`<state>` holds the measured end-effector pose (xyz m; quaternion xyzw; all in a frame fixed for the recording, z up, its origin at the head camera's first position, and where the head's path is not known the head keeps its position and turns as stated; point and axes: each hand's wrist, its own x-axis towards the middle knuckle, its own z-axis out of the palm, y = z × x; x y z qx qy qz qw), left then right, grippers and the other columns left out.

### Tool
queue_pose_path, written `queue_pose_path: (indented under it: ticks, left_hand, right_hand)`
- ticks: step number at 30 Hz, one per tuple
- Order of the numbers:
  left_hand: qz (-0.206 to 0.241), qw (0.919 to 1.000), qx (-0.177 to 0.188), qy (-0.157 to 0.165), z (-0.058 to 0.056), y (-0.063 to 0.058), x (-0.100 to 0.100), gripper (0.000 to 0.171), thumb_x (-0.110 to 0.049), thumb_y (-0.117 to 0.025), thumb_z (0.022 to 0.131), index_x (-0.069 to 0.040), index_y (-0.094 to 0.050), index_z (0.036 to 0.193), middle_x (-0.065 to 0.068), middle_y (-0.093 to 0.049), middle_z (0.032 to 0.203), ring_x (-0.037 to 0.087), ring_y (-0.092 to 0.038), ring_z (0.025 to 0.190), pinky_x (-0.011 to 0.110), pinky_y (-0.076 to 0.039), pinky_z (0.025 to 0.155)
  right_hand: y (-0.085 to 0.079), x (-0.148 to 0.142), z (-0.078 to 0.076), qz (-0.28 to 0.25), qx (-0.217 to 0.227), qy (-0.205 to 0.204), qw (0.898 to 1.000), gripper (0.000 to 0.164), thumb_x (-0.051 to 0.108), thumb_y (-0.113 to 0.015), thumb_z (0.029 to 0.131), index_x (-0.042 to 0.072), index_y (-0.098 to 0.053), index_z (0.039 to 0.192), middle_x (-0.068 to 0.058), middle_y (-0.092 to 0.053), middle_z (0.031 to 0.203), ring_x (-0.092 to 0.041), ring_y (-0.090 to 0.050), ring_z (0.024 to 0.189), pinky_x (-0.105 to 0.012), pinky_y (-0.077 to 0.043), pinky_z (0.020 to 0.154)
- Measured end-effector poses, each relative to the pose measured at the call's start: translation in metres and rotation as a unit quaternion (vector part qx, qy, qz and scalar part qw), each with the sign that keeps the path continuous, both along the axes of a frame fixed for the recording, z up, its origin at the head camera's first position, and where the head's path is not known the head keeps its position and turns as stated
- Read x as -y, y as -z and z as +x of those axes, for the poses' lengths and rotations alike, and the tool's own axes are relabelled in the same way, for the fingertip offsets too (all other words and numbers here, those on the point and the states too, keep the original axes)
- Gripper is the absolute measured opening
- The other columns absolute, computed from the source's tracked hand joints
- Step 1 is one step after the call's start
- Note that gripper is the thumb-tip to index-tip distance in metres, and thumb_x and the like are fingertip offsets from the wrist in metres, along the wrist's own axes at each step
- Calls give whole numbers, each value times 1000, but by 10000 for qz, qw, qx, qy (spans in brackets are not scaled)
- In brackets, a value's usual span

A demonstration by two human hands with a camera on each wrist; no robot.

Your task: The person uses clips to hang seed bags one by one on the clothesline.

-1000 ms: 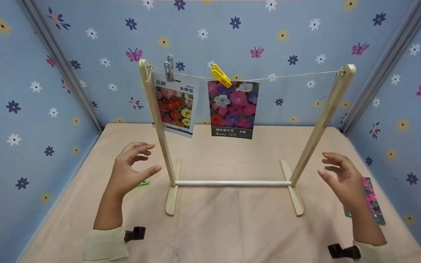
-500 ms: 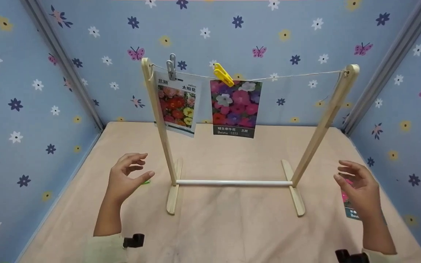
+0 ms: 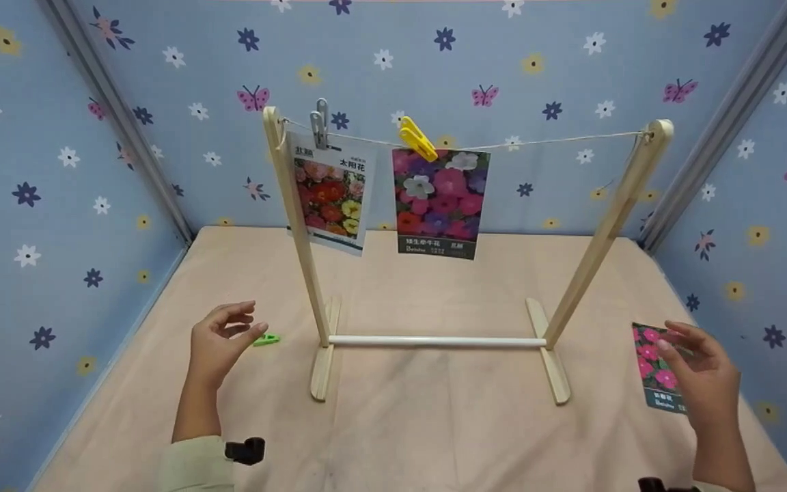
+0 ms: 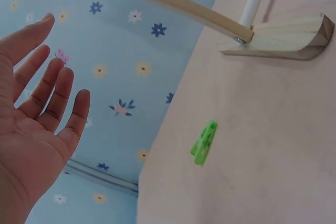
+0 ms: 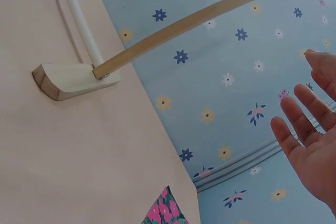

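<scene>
My left hand [image 3: 219,345] hovers over the table left of the wooden rack, fingers relaxed and holding nothing. Close beside its thumb lies a green clothespin [image 3: 268,339], seen whole in the left wrist view. On the right, my right hand [image 3: 704,372] is held loosely above a seed packet with pink flowers [image 3: 654,365], covering part of it in the head view. Two more packets hang from the string: a white-bordered one [image 3: 330,198] under a grey clothespin [image 3: 320,124], and a purple-pink one [image 3: 440,201] under a yellow clothespin [image 3: 418,139].
The rack's left post [image 3: 298,232] and right post [image 3: 598,246] stand on wooden feet joined by a white rod [image 3: 438,341]. A string [image 3: 550,141] spans their tops. Flower-patterned walls [image 3: 393,82] enclose the pale table [image 3: 393,437] at the back and sides.
Both hands have moved lower and outward, away from the rack. The right hand has come over the pink packet; the green clothespin shows more clearly beside the left hand.
</scene>
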<state>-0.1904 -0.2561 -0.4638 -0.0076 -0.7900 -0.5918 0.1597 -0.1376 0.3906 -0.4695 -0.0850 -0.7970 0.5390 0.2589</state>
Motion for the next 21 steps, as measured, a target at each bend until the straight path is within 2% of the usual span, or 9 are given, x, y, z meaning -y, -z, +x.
queue_pose_path:
  ticks: [6, 11, 15, 21]
  left_hand:
    - [96, 9996, 220, -138, -18, 34, 20, 43, -10, -80, 82, 0, -66, 121, 3, -62, 110, 27, -57, 105, 20, -50, 87]
    - [-11, 9985, 342, -434, -23, 55, 27, 40, -14, -81, 81, 0, -68, 117, 6, -64, 111, 26, -57, 105, 19, -50, 85]
    - [-7, 9961, 569, -678, -25, 68, 29, 38, -11, -80, 81, 2, -68, 115, 10, -63, 113, 27, -57, 105, 17, -49, 84]
    - [-41, 9926, 919, -795, -30, 80, 33, 38, -9, -79, 83, 4, -67, 116, 18, -62, 117, 24, -57, 103, 14, -49, 81]
  right_hand:
    - [6, -14, 0, -832, 151, 415, 9956, 37, 11, -69, 91, 7, -63, 127, -2, -60, 123, -10, -54, 110, -7, -46, 80]
    - [22, -26, -1, -1379, -187, 1018, 9850, 30, 11, -73, 88, 6, -68, 117, -3, -64, 116, -11, -56, 105, -8, -47, 78]
    - [37, -35, 1, -1686, -402, 1352, 9755, 25, 8, -73, 88, 4, -71, 112, 0, -66, 106, -12, -57, 97, -9, -48, 72]
    - [56, -50, 2, -1757, -223, 1754, 9684, 25, 12, -73, 88, 6, -71, 112, 4, -65, 103, -9, -54, 94, -7, -46, 68]
